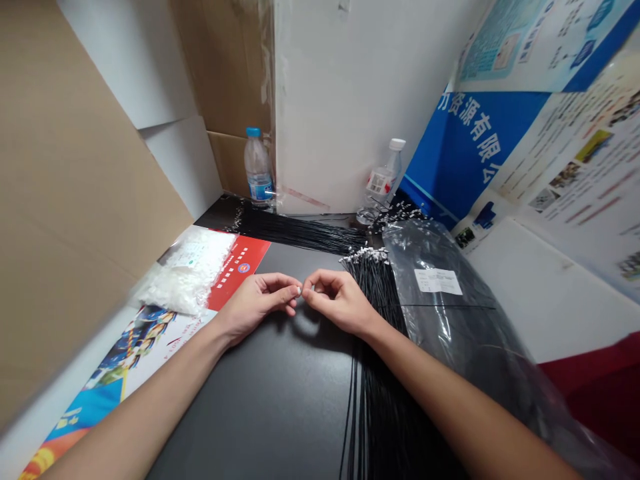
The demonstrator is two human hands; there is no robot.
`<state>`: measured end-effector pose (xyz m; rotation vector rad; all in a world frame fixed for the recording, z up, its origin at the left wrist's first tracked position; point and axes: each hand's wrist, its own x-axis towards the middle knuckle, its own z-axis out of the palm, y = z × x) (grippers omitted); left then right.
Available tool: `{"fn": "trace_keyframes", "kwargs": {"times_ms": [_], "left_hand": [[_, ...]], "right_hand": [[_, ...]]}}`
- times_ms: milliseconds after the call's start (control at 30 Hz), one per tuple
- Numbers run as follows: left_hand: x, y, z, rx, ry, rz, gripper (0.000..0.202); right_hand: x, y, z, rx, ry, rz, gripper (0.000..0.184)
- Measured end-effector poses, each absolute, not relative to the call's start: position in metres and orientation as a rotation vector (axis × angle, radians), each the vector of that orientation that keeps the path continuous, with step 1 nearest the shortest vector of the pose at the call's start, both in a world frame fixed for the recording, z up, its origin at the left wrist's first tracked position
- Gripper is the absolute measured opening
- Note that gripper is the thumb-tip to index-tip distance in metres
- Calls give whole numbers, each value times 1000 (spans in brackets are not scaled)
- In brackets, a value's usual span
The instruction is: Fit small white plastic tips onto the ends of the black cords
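Note:
My left hand (260, 300) and my right hand (337, 300) meet fingertip to fingertip over a black table top (280, 393). Both hands are pinched shut. A tiny white plastic piece (299, 289) shows between the left thumb and finger, and a thin black cord (300, 327) loops down from the pinch in front of the hands. Just right of my right hand lies a thick bundle of black cords with white tips (373, 313). A clear bag of small white plastic parts (187, 277) sits left of my left hand.
A second bundle of black cords (295, 230) lies at the back. A clear plastic bag of black goods with a white label (450, 300) fills the right. Two water bottles (259, 170) (383, 180) stand by the wall. Cardboard (65, 200) walls the left side; posters (550, 133) line the right.

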<state>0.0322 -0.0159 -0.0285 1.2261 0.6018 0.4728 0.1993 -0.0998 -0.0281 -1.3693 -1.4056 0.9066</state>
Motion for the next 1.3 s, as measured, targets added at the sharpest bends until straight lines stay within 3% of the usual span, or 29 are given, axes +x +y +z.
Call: {"fn": "trace_keyframes", "kwargs": {"times_ms": [1300], "left_hand": [[32,-18,-24,1221,599,445,29]], "right_hand": [[202,-101,-28,-1358,-1451,900,16]]}}
